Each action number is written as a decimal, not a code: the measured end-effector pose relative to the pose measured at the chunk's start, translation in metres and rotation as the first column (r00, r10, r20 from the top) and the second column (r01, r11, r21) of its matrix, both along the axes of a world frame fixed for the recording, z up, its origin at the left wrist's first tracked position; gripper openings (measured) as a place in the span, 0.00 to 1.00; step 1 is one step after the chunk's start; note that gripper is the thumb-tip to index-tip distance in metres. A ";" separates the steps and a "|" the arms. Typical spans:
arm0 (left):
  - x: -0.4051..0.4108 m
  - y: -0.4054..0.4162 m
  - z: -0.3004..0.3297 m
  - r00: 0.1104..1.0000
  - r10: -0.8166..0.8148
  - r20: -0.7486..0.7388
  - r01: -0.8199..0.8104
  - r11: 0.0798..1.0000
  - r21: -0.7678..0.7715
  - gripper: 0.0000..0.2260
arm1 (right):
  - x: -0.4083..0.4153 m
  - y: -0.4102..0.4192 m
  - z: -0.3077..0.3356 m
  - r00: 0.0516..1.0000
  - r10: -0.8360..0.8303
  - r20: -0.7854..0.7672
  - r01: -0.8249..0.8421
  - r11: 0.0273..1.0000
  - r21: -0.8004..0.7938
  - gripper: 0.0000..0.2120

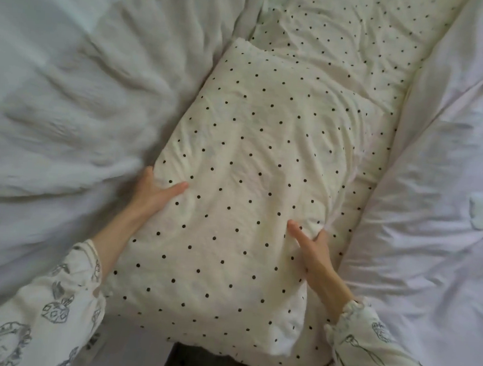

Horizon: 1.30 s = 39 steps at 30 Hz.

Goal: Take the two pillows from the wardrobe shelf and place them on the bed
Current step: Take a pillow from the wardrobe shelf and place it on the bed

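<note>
Gripping the near pillow [233,199] by its sides, the left hand [152,192] and right hand [316,253] curl their fingers around its edges, thumbs on top; beyond lies a second dotted pillow [349,40] on the bed [53,79].

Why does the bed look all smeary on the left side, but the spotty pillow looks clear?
In the head view, the white duvet on the left is streaked with motion blur, worst near the edge of the picture; the dotted pillow between the left hand and right hand stays fairly sharp, its dots crisp. The light is soft and dim, with no glare, and the wide lens bends the edges.
</note>
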<state>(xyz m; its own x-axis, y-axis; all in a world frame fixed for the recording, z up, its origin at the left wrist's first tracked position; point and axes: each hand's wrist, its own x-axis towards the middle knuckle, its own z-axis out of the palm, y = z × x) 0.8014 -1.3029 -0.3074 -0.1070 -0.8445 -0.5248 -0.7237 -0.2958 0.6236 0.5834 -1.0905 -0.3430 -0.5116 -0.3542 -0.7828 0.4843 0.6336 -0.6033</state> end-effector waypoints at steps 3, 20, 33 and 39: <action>-0.012 0.000 0.029 0.997 -0.055 0.048 0.062 0.987 -0.152 0.25 | 0.000 -0.008 0.008 0.999 -0.008 -0.052 0.004 0.997 -0.079 0.20; 0.057 0.002 0.022 0.931 -0.054 0.362 0.128 0.975 -0.184 0.30 | 0.032 -0.004 0.000 0.983 0.181 0.024 -0.177 0.977 -0.115 0.38; 0.089 0.049 0.009 0.892 -0.060 0.447 0.090 0.995 -0.047 0.44 | 0.068 0.022 0.017 0.964 0.237 0.125 -0.232 0.971 -0.048 0.36; 0.089 0.050 0.017 0.895 0.008 0.447 0.037 0.995 -0.093 0.40 | 0.066 0.020 0.027 0.943 0.321 0.094 -0.319 0.947 -0.027 0.33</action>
